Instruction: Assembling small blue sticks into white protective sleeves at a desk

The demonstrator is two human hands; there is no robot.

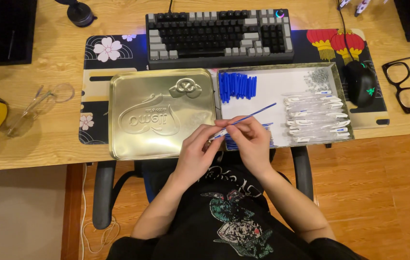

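Both hands meet over the near edge of the desk, and between them runs a thin blue pen refill (248,116), its long axis slanting from near-left up to far-right, the free tip out over the open tin tray (277,86). The left hand (196,150) pinches the near, lower end, where a clear pen barrel (218,135) seems to sit, fingers closed tight around it. The right hand (252,139) is the nearer one to the rod's middle, thumb and forefinger closed on the shaft just beyond the left fingertips. In the tray lie blue caps (237,85) at far left and clear barrels (316,118) stacked at right. Left of it sits the gold tin lid (161,113), with a keyboard (219,33) beyond, a mouse (362,83) and glasses (404,82) well to the right.
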